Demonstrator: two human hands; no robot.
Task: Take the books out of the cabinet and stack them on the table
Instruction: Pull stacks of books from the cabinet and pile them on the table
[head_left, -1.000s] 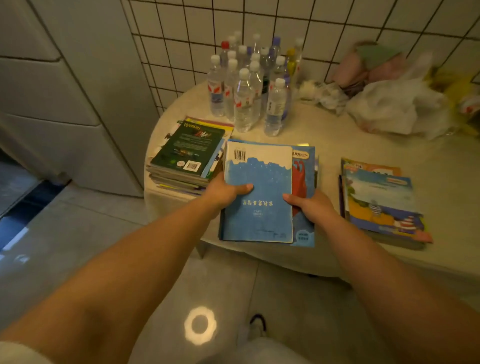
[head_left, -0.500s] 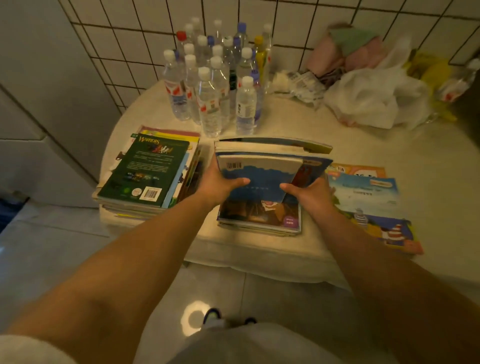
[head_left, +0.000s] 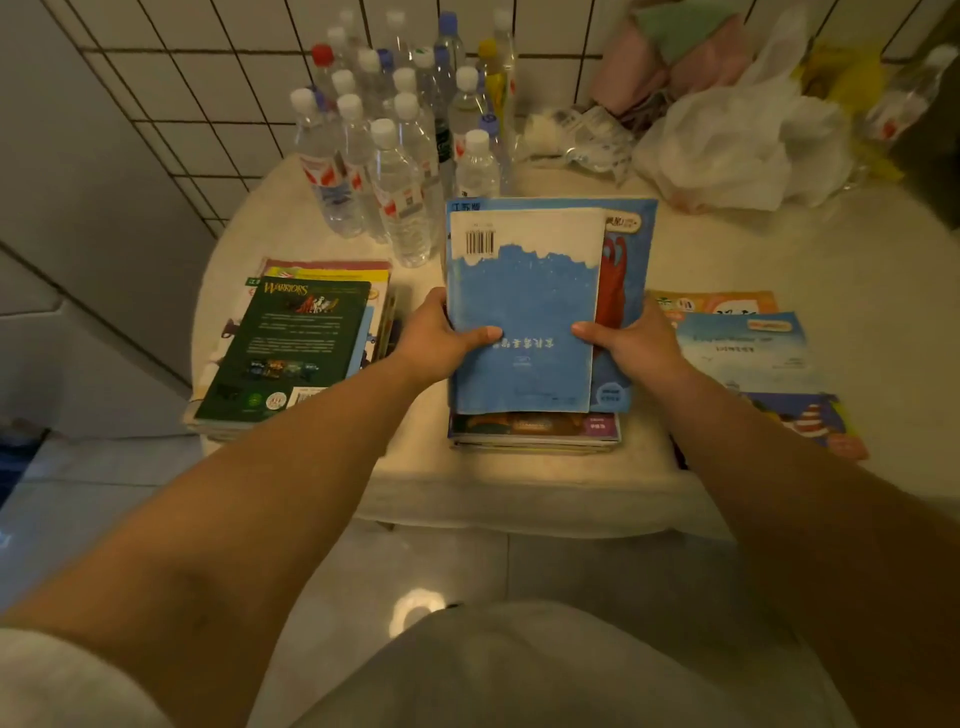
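A bundle of books topped by a blue-and-white paperback (head_left: 522, 312) lies on the middle stack (head_left: 535, 434) on the round table (head_left: 519, 483). My left hand (head_left: 441, 340) grips the bundle's left edge, thumb on the cover. My right hand (head_left: 631, 345) grips its right edge the same way. A larger blue book with a red figure (head_left: 623, 270) sticks out beneath the top one. To the left sits another stack topped by a dark green book (head_left: 296, 348). To the right lies a third stack with colourful picture books (head_left: 748, 358). The cabinet is out of view.
Several clear water bottles (head_left: 400, 156) stand at the back of the table, just beyond the books. White plastic bags (head_left: 737, 145) and pink and green cloth (head_left: 675, 57) lie at the back right against the tiled wall. Grey floor tiles lie below.
The bundle, tilted up half a second ago, has come down flat onto the middle stack. Both hands still hold its sides. The view has moved closer to the table.
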